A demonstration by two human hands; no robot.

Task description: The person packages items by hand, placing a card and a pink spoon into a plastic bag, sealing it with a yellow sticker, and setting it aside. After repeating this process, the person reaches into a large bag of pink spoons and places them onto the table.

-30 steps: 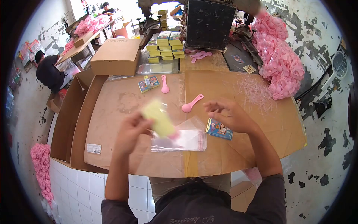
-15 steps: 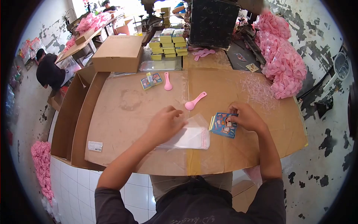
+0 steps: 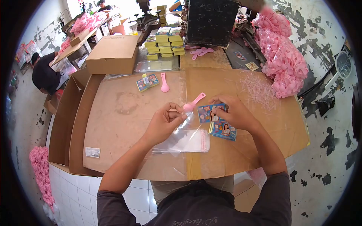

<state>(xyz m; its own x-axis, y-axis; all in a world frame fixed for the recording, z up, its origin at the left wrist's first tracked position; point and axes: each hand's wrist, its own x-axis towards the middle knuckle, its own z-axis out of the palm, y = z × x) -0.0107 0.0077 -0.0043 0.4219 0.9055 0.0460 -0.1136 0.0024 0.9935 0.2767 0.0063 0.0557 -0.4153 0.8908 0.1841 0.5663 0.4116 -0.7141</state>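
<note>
Both hands are at work over the desk (image 3: 118, 135), and I judge the step to be taking up a card with one and a clear sleeve with the other. My left hand (image 3: 164, 122) is mostly closed, thumb and fingertips near each other; it seems to have hold of a sheet of clear film (image 3: 187, 121), though glare hides its outline. My right hand (image 3: 235, 113) is half open, fingers curved over a blue picture card (image 3: 204, 114), thumb against its face, partly above the card stack (image 3: 226, 130) on the desk. The flat pile of clear sleeves (image 3: 181, 142) lies just left of that stack, and a pink spoon (image 3: 189, 107) rests near the card. The next move, I think, calls for spreading the film's mouth and squaring the card's edge to it.
</note>
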